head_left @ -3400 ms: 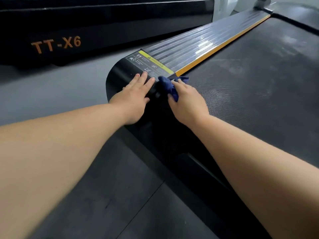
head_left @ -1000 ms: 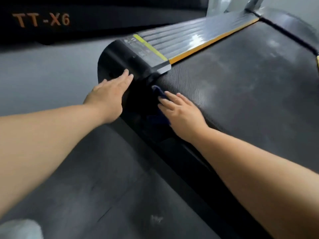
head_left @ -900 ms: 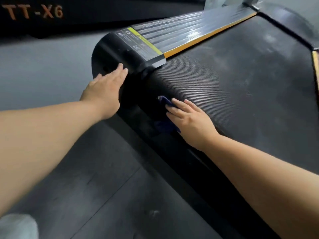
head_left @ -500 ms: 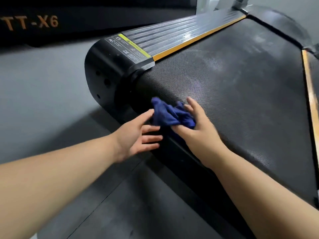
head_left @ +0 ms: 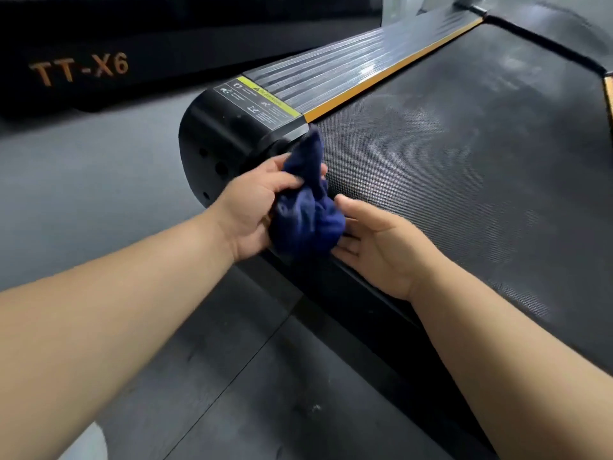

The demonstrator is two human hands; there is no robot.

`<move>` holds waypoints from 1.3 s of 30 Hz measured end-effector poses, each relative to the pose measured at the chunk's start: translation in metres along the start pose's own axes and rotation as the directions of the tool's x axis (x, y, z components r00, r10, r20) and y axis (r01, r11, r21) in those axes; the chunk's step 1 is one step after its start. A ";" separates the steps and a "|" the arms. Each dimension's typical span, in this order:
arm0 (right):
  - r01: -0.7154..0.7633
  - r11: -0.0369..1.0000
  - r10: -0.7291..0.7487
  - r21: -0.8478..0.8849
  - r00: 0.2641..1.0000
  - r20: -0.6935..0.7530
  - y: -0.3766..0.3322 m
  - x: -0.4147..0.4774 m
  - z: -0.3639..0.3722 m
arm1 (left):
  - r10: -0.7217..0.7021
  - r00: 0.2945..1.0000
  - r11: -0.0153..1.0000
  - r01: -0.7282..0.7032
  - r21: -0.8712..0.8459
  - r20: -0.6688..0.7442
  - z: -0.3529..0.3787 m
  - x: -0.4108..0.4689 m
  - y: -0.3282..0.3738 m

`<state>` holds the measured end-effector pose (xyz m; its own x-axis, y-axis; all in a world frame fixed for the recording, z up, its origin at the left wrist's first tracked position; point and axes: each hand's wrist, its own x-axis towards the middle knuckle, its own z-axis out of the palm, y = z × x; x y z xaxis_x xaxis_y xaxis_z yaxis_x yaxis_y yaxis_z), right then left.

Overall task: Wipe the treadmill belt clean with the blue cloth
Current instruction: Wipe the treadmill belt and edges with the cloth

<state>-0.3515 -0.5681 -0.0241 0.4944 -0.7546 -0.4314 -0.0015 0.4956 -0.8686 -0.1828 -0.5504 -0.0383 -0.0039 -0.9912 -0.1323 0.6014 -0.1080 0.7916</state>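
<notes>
We are gripping the blue cloth (head_left: 308,210) in our left hand (head_left: 258,207), fingers curled round its upper folds and thumb pressing in from the side, so the cloth is bunching into a loose wad. One corner is sticking up past the knuckles towards the rear corner of the side rail. Our right hand (head_left: 374,244) is lying open just beside it, palm turned up and to the left, thumb raised, straight fingers touching the lower right of the wad; it is not closing on anything. The cloth is sitting at the rear left corner of the treadmill belt (head_left: 464,161), where the belt is curving down over the back roller, partly over the belt edge and partly in front of the black end cap (head_left: 215,151). We cannot tell whether the cloth is resting on the belt or being held just clear of it. The belt surface is showing pale, dusty smears across its middle and far part. Along its left edge the ribbed side rail (head_left: 348,68) is running away from us with an orange strip (head_left: 381,79) next to the belt and a warning label (head_left: 255,101) at its near end. Beyond the grey floor (head_left: 83,180) a second black machine is showing the lettering TT-X6 (head_left: 79,69). A dark mat (head_left: 232,376) is lying under our forearms.
</notes>
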 end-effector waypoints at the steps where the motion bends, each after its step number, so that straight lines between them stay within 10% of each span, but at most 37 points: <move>1: -0.009 1.000 0.009 0.012 0.999 0.031 0.002 0.000 0.001 | -0.009 0.998 1.000 0.007 0.022 0.067 0.003 0.000 0.008; 9: 0.157 0.971 -0.172 -0.182 0.983 -0.068 -0.016 0.006 0.009 | 0.168 0.985 0.924 -0.141 0.357 -0.047 0.003 0.008 0.036; 14: 0.256 0.945 -0.283 -0.203 0.952 -0.115 -0.033 0.006 0.010 | 0.400 0.912 0.335 -0.057 0.941 -0.087 -0.010 0.002 0.034; 18: 0.217 0.957 -0.249 -0.193 0.955 -0.162 -0.050 0.005 0.019 | -0.167 0.972 0.663 0.236 0.711 -0.167 -0.016 -0.010 0.038; 20: 0.148 0.953 -0.222 -0.266 0.935 -0.275 -0.058 0.007 0.021 | -0.371 0.926 0.661 0.317 0.681 -0.071 -0.028 -0.019 0.040; 25: -0.083 0.953 -0.071 -0.293 0.876 -0.478 -0.062 0.008 0.014 | -0.121 0.981 0.720 0.192 0.667 -0.153 -0.037 -0.017 0.049; 31: -0.424 0.904 0.415 -0.051 0.901 -0.131 -0.047 -0.007 -0.007 | -0.059 0.995 0.915 0.087 0.394 -0.084 -0.031 -0.020 0.064; 36: -0.333 0.921 0.302 0.202 0.938 0.170 0.014 -0.023 -0.019 | 0.070 0.989 0.916 -0.012 0.401 -0.130 -0.023 -0.016 0.071; 39: -0.237 0.971 0.236 0.039 0.972 0.015 0.028 -0.020 -0.014 | 0.065 0.986 0.818 0.033 0.574 -0.150 -0.033 -0.016 0.070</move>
<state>-0.3732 -0.5452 -0.0431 0.4935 -0.6093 -0.6207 -0.0846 0.6766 -0.7315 -0.1144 -0.5402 0.0000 0.1557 -0.9733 -0.1684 0.0337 -0.1652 0.9857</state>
